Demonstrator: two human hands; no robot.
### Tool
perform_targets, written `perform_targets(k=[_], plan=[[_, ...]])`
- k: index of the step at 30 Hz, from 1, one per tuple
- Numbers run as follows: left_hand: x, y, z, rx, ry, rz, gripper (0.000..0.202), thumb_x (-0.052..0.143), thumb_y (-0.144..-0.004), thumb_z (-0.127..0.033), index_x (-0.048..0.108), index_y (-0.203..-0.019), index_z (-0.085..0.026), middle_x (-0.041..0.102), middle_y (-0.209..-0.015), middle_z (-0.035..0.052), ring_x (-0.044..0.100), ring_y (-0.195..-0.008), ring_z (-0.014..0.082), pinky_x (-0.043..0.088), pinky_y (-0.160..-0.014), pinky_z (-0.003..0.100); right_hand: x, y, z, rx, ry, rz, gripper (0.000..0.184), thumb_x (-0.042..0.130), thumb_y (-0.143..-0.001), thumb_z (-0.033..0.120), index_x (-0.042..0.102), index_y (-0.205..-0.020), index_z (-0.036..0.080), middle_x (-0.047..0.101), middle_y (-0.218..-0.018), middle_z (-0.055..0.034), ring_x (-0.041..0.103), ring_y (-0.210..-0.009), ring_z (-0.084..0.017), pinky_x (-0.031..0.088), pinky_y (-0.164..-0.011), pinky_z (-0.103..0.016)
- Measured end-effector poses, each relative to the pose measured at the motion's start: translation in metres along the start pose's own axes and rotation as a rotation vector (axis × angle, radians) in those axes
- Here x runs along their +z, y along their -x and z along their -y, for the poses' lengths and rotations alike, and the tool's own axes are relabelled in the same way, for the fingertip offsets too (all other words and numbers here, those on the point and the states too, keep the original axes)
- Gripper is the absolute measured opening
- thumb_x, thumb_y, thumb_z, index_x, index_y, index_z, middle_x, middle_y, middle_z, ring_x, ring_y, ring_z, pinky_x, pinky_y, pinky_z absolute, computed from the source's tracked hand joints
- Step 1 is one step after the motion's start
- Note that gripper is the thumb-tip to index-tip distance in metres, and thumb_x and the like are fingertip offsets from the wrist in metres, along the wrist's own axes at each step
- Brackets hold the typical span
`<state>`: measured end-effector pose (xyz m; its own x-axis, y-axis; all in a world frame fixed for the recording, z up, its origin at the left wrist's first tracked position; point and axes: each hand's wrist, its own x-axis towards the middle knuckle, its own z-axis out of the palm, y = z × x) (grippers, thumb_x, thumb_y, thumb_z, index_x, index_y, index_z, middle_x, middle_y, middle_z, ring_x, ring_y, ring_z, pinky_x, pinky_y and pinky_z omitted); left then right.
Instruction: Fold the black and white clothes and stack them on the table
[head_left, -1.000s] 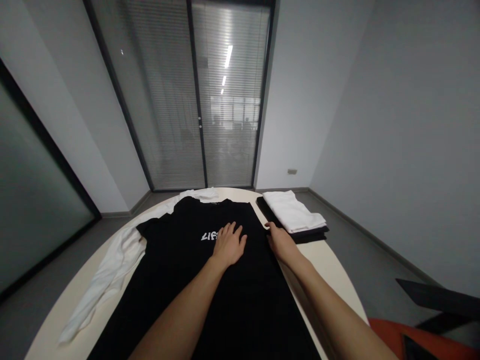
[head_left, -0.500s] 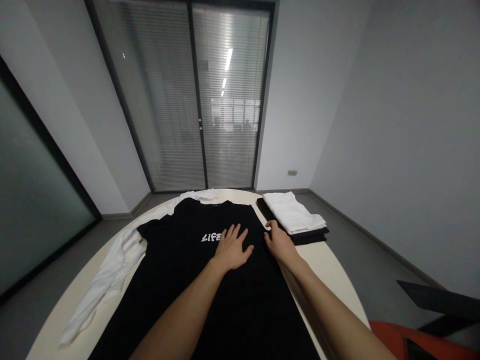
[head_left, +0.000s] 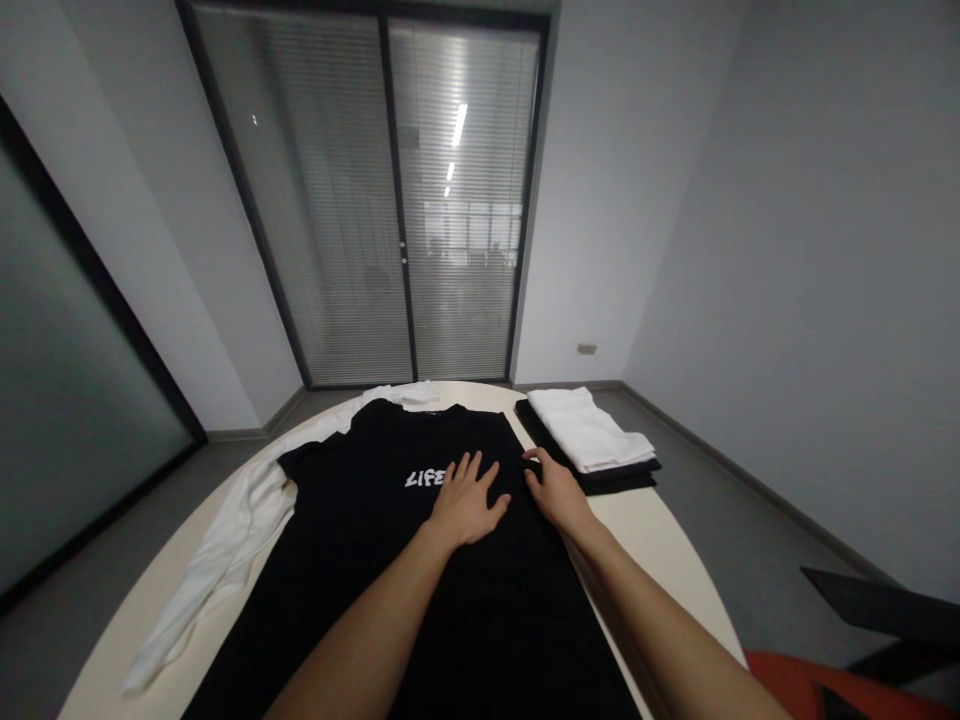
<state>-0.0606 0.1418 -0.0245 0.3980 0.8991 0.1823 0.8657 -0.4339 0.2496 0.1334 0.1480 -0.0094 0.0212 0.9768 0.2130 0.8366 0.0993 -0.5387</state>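
A black T-shirt (head_left: 360, 560) with white lettering on its chest lies spread out, its collar toward the far side. My left hand (head_left: 466, 503) rests flat on the chest with fingers spread, covering part of the lettering. My right hand (head_left: 559, 493) is at the shirt's right edge, below the shoulder. Its fingers are bent and apart, the fingertips touching the black cloth; nothing is visibly gripped. The right sleeve cannot be made out.
A round cream table (head_left: 679, 570) carries it all. Folded garments, a white one (head_left: 589, 430) over black ones (head_left: 622, 480), sit at the right. White cloth (head_left: 225, 545) lies along the left, partly beneath the shirt. A red chair (head_left: 795, 685) stands at lower right.
My right hand has shifted slightly left, its fingertips now on the shirt's edge. My left hand stays flat in place. The whole view has tilted a little.
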Motion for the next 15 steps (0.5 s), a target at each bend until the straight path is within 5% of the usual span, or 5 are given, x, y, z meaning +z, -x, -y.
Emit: perform_targets(k=[8, 12, 15], plan=[[-0.003, -0.002, -0.002, -0.055, 0.103, -0.039, 0.062, 0.035, -0.102, -0.050, 0.044, -0.150, -0.012, 0.036, -0.160, 0.0151, 0.024, -0.151, 0.0321, 0.024, -0.122, 0.051, 0.011, -0.008, -0.003, 0.092, -0.409, -0.151, 0.044, 0.063, -0.082, 0.028, 0.056, -0.123, 0.016, 0.068, -0.100, -0.0070, 0.065, -0.077, -0.018, 0.052, -0.075, -0.031], [-0.009, -0.006, -0.002, -0.059, 0.210, -0.197, 0.048, 0.034, -0.104, -0.041, 0.056, -0.138, -0.015, 0.052, -0.149, 0.0109, 0.042, -0.141, 0.0253, 0.033, -0.117, 0.042, 0.010, -0.006, 0.007, 0.094, -0.695, -0.021, 0.045, 0.067, -0.079, 0.034, 0.057, -0.117, 0.014, 0.071, -0.103, -0.0101, 0.068, -0.087, -0.020, 0.054, -0.079, -0.031], [-0.012, -0.007, -0.002, -0.060, 0.290, -0.220, 0.047, 0.031, -0.105, -0.037, 0.049, -0.144, -0.018, 0.064, -0.136, 0.0093, 0.057, -0.127, 0.0216, 0.040, -0.111, 0.036, 0.008, 0.000, 0.015, 0.029, -0.643, -0.011, 0.035, 0.064, -0.082, 0.045, 0.063, -0.102, 0.016, 0.071, -0.101, -0.0091, 0.068, -0.085, -0.020, 0.053, -0.079, -0.031]])
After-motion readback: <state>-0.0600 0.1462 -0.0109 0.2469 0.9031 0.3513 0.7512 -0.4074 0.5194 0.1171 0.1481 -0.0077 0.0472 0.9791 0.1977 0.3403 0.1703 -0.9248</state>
